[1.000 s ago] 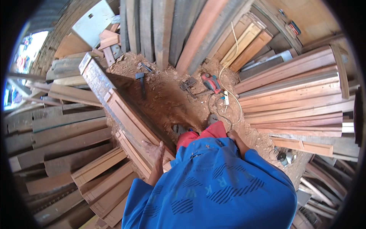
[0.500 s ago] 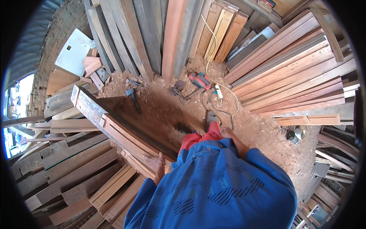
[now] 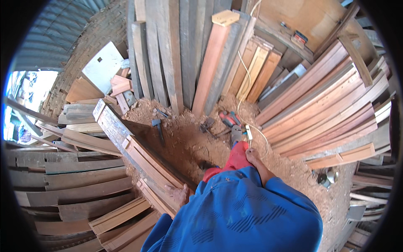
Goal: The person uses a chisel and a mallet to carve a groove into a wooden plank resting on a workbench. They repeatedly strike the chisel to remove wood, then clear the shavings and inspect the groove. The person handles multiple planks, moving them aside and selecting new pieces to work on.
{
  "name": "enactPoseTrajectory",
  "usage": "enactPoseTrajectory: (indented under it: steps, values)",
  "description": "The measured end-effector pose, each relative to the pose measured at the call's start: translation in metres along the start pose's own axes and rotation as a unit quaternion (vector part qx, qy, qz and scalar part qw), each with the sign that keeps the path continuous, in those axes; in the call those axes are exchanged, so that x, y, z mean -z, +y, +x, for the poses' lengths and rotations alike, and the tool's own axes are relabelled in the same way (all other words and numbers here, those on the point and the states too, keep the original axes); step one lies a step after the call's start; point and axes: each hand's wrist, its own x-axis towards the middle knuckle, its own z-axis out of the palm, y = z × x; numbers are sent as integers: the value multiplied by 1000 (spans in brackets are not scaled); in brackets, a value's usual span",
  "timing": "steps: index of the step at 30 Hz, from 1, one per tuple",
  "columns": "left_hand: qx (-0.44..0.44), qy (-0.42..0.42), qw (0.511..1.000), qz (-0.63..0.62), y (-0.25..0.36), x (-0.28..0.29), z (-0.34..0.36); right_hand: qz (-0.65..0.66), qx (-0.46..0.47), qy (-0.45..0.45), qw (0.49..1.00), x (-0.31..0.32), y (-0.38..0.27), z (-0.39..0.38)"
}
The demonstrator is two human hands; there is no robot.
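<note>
My left hand [image 3: 178, 195] lies with fingers spread on a long, worn wooden beam [image 3: 110, 124], by a reddish grooved wood piece [image 3: 153, 163] set along its top. My right hand [image 3: 253, 156] rests curled at the knee of my red trousers [image 3: 238, 157]; whether its fingers hold anything is hidden. Ahead of my shod foot [image 3: 236, 133] lies a red and grey power tool [image 3: 229, 119], partly covered by it. A hammer [image 3: 158, 129] with a dark handle lies on the ground beyond the beam.
Wood shavings [image 3: 289, 175] cover the floor. A pale cable [image 3: 261, 133] runs past a white power strip [image 3: 249, 132]. Upright timbers [image 3: 170, 54] stand ahead, and long planks [image 3: 312, 101] lean at right. Stacked boards [image 3: 86, 178] fill the left side.
My foot has stepped forward, close to the power tool. The view has swung upward, so the floor things appear lower. My left hand stays on the wood and my right at the knee.
</note>
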Motion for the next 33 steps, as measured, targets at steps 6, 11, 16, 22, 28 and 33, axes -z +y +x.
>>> enactPoseTrajectory:
  steps: [6,11,16,22,28,33]
  values:
    - [35,19,999,-27,5,4,-8,-181,34,-52,982,-4,-31,19]
    - [-139,221,956,135,-33,-41,13,-189,170,-70,964,-8,-42,37]
    - [-22,33,999,-27,-14,-15,2,-146,94,-149,973,-14,-25,32]
    - [-11,64,986,-156,-26,-13,11,-387,263,-263,843,-78,53,79]
    - [23,70,941,-330,-28,11,-19,-462,367,-286,755,-26,-40,65]
    - [43,32,943,-329,-24,6,-24,-386,486,-203,757,-24,14,118]
